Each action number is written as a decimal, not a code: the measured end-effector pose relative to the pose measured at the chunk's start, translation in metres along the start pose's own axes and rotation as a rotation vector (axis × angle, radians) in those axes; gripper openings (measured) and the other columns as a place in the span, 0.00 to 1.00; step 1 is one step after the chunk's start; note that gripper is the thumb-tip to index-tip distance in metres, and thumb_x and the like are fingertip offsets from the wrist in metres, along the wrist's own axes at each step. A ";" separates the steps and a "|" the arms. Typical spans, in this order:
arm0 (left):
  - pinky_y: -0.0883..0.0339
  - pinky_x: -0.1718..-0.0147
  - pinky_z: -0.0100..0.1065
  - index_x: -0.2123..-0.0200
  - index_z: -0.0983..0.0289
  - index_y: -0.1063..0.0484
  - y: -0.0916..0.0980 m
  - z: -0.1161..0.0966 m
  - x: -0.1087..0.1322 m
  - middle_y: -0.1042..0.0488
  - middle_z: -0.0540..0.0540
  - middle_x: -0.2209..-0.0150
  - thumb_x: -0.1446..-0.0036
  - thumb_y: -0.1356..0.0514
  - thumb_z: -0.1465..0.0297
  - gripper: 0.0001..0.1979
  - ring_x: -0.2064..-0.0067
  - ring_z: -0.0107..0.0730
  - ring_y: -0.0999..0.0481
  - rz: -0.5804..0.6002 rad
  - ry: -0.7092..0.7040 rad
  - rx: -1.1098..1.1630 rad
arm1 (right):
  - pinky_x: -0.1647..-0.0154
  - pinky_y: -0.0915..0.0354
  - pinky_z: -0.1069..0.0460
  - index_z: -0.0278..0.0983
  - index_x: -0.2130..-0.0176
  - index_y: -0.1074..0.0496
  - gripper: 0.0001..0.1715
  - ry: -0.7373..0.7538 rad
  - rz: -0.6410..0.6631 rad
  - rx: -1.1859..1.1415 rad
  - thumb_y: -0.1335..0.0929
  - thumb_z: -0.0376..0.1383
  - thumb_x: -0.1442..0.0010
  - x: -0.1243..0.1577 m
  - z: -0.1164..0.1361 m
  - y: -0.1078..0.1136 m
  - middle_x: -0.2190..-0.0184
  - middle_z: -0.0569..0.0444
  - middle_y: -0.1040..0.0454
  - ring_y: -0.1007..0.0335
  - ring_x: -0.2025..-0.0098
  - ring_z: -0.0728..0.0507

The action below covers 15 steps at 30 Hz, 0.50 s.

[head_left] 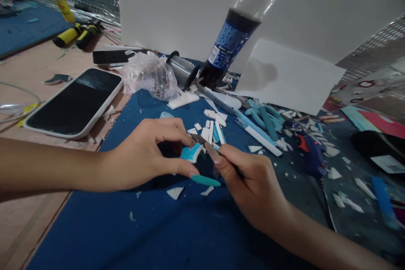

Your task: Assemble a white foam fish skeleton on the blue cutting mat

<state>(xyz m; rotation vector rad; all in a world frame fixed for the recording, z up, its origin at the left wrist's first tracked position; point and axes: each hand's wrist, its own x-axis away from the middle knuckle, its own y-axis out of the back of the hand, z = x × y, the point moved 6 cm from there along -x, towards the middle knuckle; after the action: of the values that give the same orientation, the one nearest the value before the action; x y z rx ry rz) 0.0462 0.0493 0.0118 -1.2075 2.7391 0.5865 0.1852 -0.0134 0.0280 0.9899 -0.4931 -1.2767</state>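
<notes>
My left hand (145, 156) pinches a small blue-and-white foam piece (191, 153) just above the blue cutting mat (126, 228). My right hand (249, 181) grips a thin craft knife (202, 142) like a pen. The blade tip rests against the top of the foam piece. Both hands are closed, and they meet at the middle of the mat. White foam offcuts (211, 128) lie scattered right behind the hands.
A dark cola bottle (228, 46) leans behind the hands. A phone (74, 103) lies at the left, a clear plastic bag (152, 76) beside it. Teal scissors (265, 116) and a glue gun (311, 152) lie to the right. A white sheet (291, 76) stands at the back.
</notes>
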 end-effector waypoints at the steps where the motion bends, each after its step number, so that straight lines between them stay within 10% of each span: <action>1: 0.39 0.74 0.25 0.70 0.64 0.22 0.000 0.000 0.000 0.33 0.46 0.74 0.54 0.29 0.67 0.09 0.72 0.22 0.34 -0.005 -0.001 0.002 | 0.83 0.54 0.58 0.37 0.78 0.45 0.21 -0.004 0.004 -0.010 0.41 0.35 0.33 0.000 -0.001 0.000 0.84 0.64 0.48 0.52 0.84 0.56; 15: 0.40 0.74 0.26 0.70 0.66 0.23 -0.001 -0.001 -0.001 0.33 0.47 0.75 0.54 0.30 0.66 0.10 0.72 0.23 0.34 0.024 -0.015 -0.032 | 0.83 0.52 0.58 0.36 0.77 0.40 0.23 -0.134 0.188 -0.384 0.42 0.41 0.32 0.000 -0.006 -0.015 0.85 0.63 0.44 0.49 0.85 0.56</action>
<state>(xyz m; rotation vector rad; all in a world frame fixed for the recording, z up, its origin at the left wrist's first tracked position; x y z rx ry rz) 0.0477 0.0487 0.0123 -1.1741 2.7456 0.6410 0.1812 -0.0110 0.0127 0.5277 -0.4124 -1.2146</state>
